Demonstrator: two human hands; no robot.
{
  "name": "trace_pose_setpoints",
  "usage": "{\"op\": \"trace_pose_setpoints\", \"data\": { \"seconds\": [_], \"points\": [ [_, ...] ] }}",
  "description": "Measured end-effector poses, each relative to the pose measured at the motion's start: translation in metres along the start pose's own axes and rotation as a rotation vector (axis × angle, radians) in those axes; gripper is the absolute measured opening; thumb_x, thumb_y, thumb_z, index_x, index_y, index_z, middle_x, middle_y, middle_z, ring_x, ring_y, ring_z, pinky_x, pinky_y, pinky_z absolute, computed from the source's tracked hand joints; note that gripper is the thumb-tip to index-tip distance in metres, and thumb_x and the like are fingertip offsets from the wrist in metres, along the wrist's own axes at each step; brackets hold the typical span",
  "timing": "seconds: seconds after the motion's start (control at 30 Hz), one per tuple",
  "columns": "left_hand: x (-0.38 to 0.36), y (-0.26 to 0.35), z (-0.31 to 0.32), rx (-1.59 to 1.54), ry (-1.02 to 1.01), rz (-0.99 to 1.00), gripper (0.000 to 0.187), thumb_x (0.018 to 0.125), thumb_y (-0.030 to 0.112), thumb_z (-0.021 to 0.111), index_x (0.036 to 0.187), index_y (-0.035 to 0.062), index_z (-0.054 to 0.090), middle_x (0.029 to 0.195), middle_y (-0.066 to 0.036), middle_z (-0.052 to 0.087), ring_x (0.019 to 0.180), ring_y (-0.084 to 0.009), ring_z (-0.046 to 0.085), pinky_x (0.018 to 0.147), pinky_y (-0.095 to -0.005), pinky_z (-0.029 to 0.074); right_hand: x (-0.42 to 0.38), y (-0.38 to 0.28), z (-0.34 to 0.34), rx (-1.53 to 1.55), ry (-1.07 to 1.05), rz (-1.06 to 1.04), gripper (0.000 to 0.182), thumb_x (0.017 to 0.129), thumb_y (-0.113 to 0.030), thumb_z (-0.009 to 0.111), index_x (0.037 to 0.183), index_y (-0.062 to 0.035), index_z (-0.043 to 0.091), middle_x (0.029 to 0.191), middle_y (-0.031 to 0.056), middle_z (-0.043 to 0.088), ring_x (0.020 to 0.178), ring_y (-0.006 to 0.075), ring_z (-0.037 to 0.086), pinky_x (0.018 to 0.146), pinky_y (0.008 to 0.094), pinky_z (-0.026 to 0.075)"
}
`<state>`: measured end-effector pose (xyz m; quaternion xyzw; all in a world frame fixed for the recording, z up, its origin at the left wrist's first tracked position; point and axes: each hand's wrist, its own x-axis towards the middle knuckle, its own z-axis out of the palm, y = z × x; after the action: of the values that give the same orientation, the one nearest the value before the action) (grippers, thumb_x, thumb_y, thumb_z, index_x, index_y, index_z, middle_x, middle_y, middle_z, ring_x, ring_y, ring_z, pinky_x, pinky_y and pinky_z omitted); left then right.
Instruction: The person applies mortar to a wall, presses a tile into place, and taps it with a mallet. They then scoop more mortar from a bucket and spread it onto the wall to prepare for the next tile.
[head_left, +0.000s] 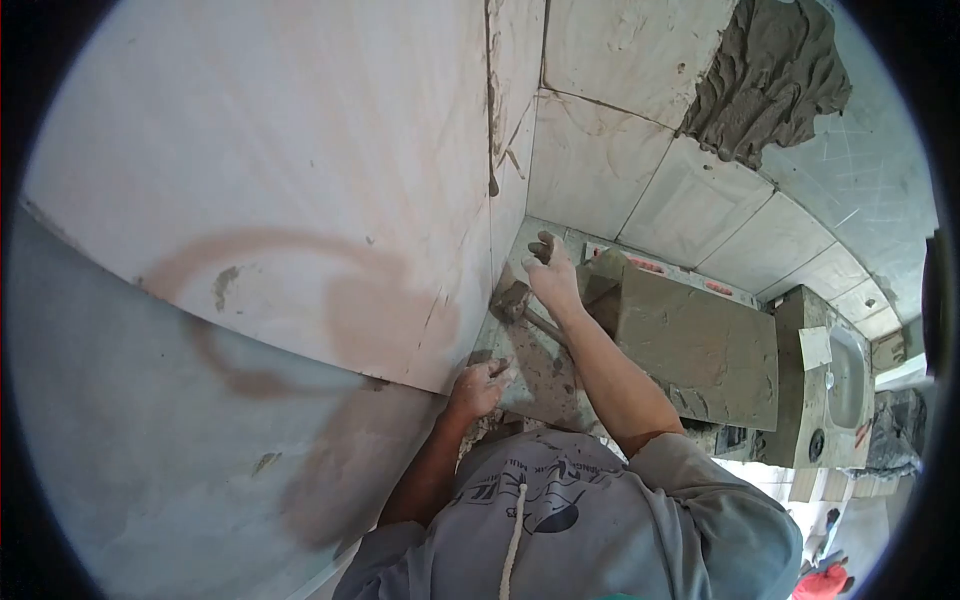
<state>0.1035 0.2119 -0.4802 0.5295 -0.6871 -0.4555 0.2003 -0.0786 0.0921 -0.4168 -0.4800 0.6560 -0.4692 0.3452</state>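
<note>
My right hand [552, 272] reaches toward the wall corner, fingers loosely bent and apart, fingertips smeared with grey mortar. It holds nothing I can see. Just below it lies a hammer [513, 301] on the mortar-stained surface [535, 375], its handle passing behind my right forearm. Nearer my body, my left hand [481, 388] is beside the lower edge of the left wall's tile, with loosely bent, dusty fingers and nothing visible in them. To the right of my right forearm, a large slab [700, 340] coated in mortar sits tilted in front of the tiled wall.
A level [719, 287] with red vials lies behind the slab along the wall. Wet mortar [775, 85] covers part of the upper right wall. A sink [847, 378] stands at the right. Another person in red [825, 580] is at the lower right.
</note>
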Motion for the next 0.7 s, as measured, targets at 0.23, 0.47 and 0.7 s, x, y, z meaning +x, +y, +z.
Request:
{"op": "trace_pose_setpoints", "data": {
  "seconds": [0.23, 0.47, 0.7],
  "points": [
    [0.011, -0.002, 0.002, -0.011, -0.019, 0.016, 0.046, 0.092, 0.036, 0.058, 0.123, 0.0023, 0.061, 0.118, -0.019, 0.064, 0.113, -0.0302, 0.060, 0.097, -0.0357, 0.044, -0.007, -0.003, 0.002, -0.001, -0.015, -0.035, 0.047, 0.083, -0.022, 0.059, 0.123, 0.0013, 0.051, 0.110, 0.0250, 0.064, 0.107, 0.0381, 0.060, 0.092, 0.0411, 0.046],
    [0.015, -0.014, 0.009, -0.060, 0.040, 0.006, 0.044, 0.090, 0.035, 0.059, 0.118, 0.0009, 0.063, 0.110, -0.025, 0.064, 0.103, -0.0386, 0.062, 0.089, -0.0395, 0.047, -0.053, -0.004, 0.000, -0.347, -0.374, -0.001, 0.046, 0.087, -0.029, 0.059, 0.119, 0.0036, 0.053, 0.111, 0.0287, 0.061, 0.109, 0.0411, 0.057, 0.094, 0.0425, 0.045],
    [0.015, -0.039, 0.011, -0.115, 0.008, -0.097, 0.039, 0.091, 0.031, 0.057, 0.116, 0.0008, 0.063, 0.106, -0.022, 0.067, 0.102, -0.0315, 0.064, 0.089, -0.0372, 0.047, -0.078, 0.013, -0.008, -0.398, -0.422, 0.032, 0.048, 0.086, -0.033, 0.059, 0.116, 0.0038, 0.052, 0.103, 0.0307, 0.061, 0.104, 0.0443, 0.058, 0.087, 0.0467, 0.047]
  ]
}}
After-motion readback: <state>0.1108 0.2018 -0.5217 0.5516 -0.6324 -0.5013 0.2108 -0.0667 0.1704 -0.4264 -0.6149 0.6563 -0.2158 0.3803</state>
